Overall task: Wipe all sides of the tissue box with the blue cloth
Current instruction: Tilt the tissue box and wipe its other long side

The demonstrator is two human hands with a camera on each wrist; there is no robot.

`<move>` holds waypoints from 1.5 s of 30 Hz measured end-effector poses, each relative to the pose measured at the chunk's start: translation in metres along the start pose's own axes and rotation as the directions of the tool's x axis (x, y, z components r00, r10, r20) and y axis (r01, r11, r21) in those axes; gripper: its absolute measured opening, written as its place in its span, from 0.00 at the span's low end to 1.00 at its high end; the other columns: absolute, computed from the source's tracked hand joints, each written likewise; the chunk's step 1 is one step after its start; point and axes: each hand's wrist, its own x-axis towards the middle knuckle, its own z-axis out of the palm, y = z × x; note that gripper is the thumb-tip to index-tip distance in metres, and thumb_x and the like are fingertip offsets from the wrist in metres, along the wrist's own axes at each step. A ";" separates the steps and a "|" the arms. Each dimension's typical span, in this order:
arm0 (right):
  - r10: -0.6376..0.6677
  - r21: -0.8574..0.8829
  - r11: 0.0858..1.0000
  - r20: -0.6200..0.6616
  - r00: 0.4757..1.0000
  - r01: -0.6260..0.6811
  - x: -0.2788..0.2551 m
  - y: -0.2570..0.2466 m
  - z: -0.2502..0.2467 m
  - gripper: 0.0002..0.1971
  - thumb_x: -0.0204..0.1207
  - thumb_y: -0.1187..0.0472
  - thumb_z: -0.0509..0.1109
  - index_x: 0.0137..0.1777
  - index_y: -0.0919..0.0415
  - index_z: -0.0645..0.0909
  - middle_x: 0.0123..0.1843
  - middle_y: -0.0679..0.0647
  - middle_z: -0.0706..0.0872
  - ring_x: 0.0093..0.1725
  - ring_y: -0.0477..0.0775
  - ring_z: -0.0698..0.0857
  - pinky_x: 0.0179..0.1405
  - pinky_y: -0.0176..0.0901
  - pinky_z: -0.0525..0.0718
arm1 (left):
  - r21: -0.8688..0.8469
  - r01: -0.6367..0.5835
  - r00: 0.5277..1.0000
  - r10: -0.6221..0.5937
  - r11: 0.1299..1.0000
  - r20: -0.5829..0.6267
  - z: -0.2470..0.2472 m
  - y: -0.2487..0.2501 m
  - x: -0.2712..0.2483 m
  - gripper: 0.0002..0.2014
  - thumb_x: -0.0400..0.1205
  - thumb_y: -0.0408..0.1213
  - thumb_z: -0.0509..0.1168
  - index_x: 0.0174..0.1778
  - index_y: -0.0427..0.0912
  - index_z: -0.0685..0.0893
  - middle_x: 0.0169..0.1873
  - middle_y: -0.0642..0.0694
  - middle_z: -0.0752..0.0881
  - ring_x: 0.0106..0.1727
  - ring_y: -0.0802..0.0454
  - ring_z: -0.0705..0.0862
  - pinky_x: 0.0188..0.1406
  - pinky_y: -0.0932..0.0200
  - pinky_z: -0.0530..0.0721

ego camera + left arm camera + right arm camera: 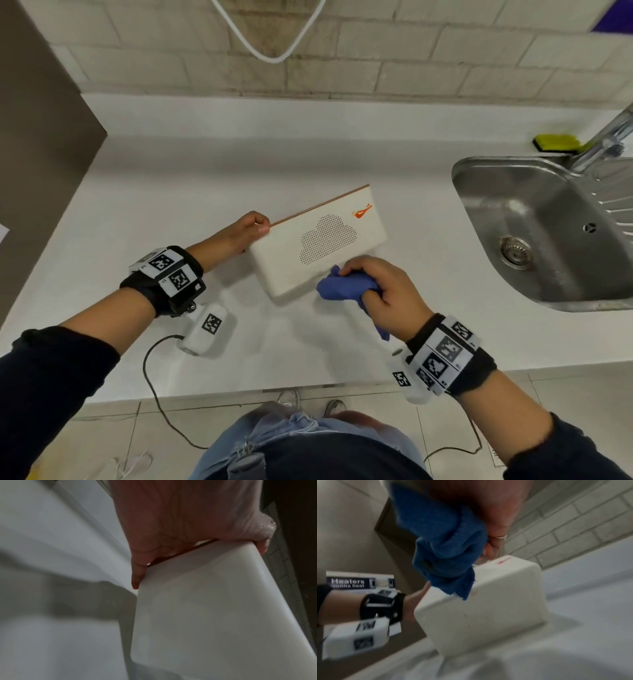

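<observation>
A cream tissue box [318,240] with a dotted cloud and an orange plane mark lies tilted on the white counter [239,164], its brown-edged far side raised. My left hand [248,229] grips its left end, thumb on top, fingers down the far side [137,577]. The box's plain end face [214,608] fills the left wrist view. My right hand [373,287] clutches a bunched blue cloth [342,284] against the box's near right corner. In the right wrist view the blue cloth [447,550] sits on the box's top edge [481,601].
A steel sink [548,233] with a tap and a yellow-green sponge [556,143] lies to the right. A brown panel [41,137] stands at the left. Brick wall behind, with a hanging white cable [270,41]. A black cable [154,377] trails off the counter's front edge.
</observation>
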 end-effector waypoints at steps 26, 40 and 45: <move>0.609 0.980 0.177 -0.042 0.792 -0.085 -0.033 0.033 -0.074 0.19 0.64 0.50 0.69 0.54 0.55 0.84 0.51 0.52 0.91 0.48 0.52 0.90 0.49 0.49 0.88 | 0.711 -0.244 0.968 0.212 0.659 0.135 -0.017 -0.001 -0.035 0.33 0.53 0.61 0.72 0.53 0.72 0.68 0.76 0.52 0.57 0.79 0.46 0.52 0.81 0.38 0.52; 0.347 0.423 0.895 -0.460 0.817 -0.142 -0.022 0.036 -0.032 0.25 0.68 0.71 0.62 0.59 0.43 0.78 0.66 0.50 0.77 0.67 0.54 0.77 0.64 0.35 0.76 | 0.912 -0.086 0.994 0.096 0.401 0.051 0.032 0.056 0.006 0.65 0.58 0.70 0.71 0.79 0.47 0.37 0.76 0.40 0.68 0.75 0.42 0.67 0.79 0.40 0.46; -0.327 -0.427 0.880 -0.223 0.918 0.209 -0.003 0.023 -0.008 0.24 0.66 0.68 0.62 0.60 0.46 0.80 0.72 0.52 0.70 0.53 0.62 0.74 0.57 0.46 0.74 | 0.830 0.006 0.989 -0.124 0.558 0.076 0.019 0.069 0.016 0.67 0.51 0.77 0.67 0.77 0.56 0.34 0.67 0.48 0.78 0.75 0.41 0.67 0.80 0.44 0.50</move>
